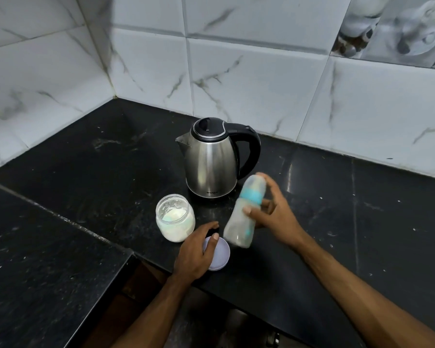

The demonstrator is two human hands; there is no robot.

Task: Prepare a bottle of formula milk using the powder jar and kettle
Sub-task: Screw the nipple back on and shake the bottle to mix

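A black, speckled table (337, 222) filled the corner beneath marbled white wall tiles (236, 71). On it stood a steel kettle (211, 162) with its black lid shut, spout to the left and black handle to the right. In front of the kettle and to its left sat the open powder jar (175, 217), clear, with white powder in the bottom and dusted up the walls. Just right of the jar, the feeding bottle (244, 214) was tilted with its capped top leaning toward the kettle's base, a turquoise ring around its neck; it looked blurred. The right hand (269, 212) was wrapped around the bottle's middle, thumb across the front and fingers behind. Near the table's front edge lay a pale lilac lid (220, 254), just in front of the jar and bottle. The left hand (196, 252) lay on the lid with fingers loosely curled over it, thumb on top.
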